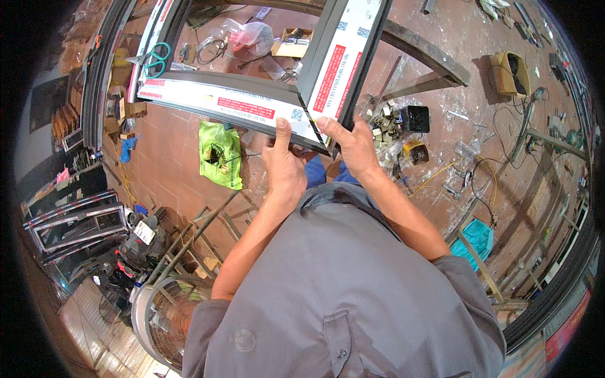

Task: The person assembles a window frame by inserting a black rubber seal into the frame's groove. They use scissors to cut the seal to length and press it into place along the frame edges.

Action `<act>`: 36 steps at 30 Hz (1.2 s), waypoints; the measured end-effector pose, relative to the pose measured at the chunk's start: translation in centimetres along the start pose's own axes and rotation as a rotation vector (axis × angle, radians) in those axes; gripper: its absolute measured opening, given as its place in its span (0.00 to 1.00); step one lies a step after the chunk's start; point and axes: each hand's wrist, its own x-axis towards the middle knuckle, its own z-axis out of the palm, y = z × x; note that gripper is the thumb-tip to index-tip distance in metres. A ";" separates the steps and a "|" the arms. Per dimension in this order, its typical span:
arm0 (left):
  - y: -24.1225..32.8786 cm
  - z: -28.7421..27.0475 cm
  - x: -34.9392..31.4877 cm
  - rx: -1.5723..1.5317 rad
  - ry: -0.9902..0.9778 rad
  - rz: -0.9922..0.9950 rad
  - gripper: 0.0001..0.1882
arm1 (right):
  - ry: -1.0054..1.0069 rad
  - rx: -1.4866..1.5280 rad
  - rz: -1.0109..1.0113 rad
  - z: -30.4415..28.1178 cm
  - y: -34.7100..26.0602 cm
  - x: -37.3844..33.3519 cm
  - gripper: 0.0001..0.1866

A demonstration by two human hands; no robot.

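Both hands grip the near corner of a dark grey window frame whose profiles carry white and red protective film. My left hand is closed on the near rail, thumb on top and fingers hidden underneath. Just beside it, my right hand clasps the side rail, its thumb on the film by the mitred joint. A dark gap shows along that diagonal joint. Teal-handled scissors lie on the frame's far left corner.
A lime-green bag lies on the tiled floor, with a standing fan at lower left. Right of the frame are a wooden trestle, a heap of small metal pieces, a black container and a cardboard box. Cables trail across the right.
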 end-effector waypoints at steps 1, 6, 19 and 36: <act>0.3 0.4 -0.2 0.027 -0.002 0.033 0.32 | 0.025 -0.052 0.027 -0.1 0.2 -0.1 0.26; 0.8 1.1 0.4 0.052 0.021 0.149 0.23 | 0.033 -0.002 -0.010 -0.3 1.1 0.4 0.24; 0.7 1.1 0.5 -0.025 0.032 0.280 0.20 | 0.054 -0.046 -0.013 -0.1 0.3 -0.2 0.22; -1.7 1.2 -0.5 -0.039 -0.022 0.105 0.20 | -0.495 -0.316 0.269 11.0 -13.4 13.1 0.23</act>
